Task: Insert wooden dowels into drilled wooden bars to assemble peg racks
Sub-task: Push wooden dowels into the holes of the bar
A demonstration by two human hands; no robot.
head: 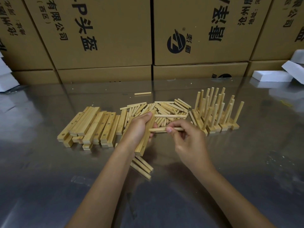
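The left hand [138, 127] grips a pale drilled wooden bar [146, 139] on edge, one round wooden dowel [169, 115] already seated above its fingers. The right hand [185, 137] pinches a second light dowel [158, 129] between thumb and fingertips, its tip at the bar's middle hole — seating in progress, I judge; next comes a straight push, with the lowest hole below the left fingers unfilled.

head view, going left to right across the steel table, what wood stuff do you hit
stack of drilled bars → bar gripped in the left hand → dowel pinched by the right hand → finished peg racks, with white foam blocks farther right at the table's back edge
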